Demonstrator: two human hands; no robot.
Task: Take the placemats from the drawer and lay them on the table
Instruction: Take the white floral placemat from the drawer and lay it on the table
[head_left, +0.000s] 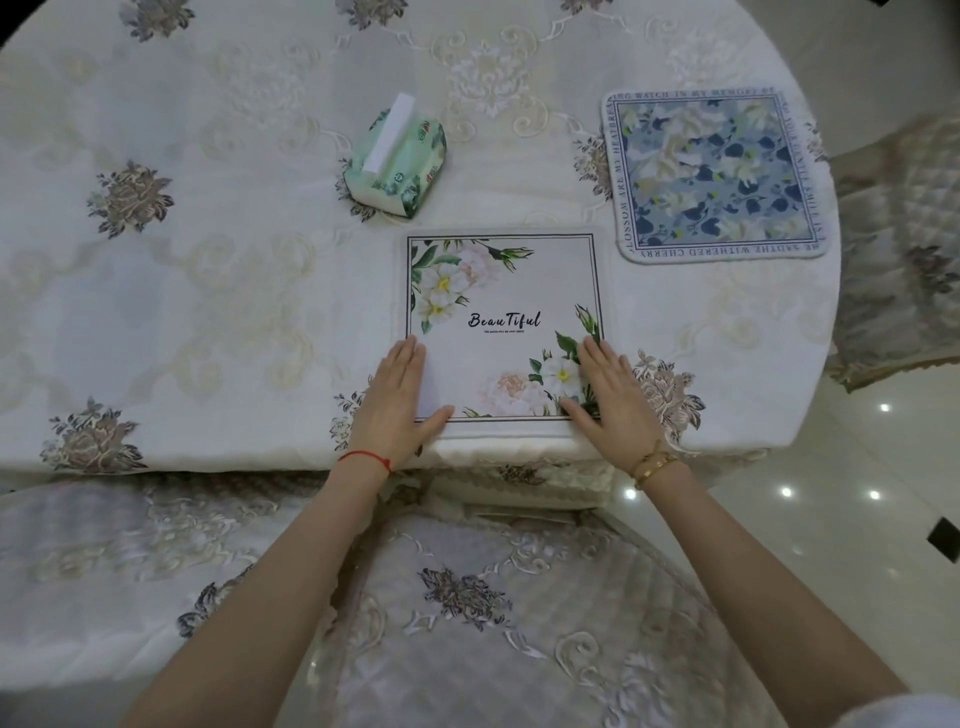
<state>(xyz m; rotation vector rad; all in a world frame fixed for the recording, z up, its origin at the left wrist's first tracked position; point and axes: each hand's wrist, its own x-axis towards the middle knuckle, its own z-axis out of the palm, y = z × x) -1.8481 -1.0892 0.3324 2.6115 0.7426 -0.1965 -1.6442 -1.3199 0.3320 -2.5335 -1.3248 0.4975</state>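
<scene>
A white placemat (501, 291) with flower corners and the word "Beautiful" lies flat at the near edge of the round table (208, 291). My left hand (400, 405) presses flat on its near left corner, fingers straight. On the near right corner my right hand (608, 400) lies flat the same way. A blue flowered placemat (711, 174) with lettering round its border lies on the table to the far right, apart from both hands. No drawer is in view.
A green tissue pack (397, 156) stands on the embroidered tablecloth beyond the white placemat, to its left. A cushioned chair (519, 623) is tucked under the table's near edge below my arms. Another chair (904, 249) stands at the right, over glossy floor tiles (831, 493).
</scene>
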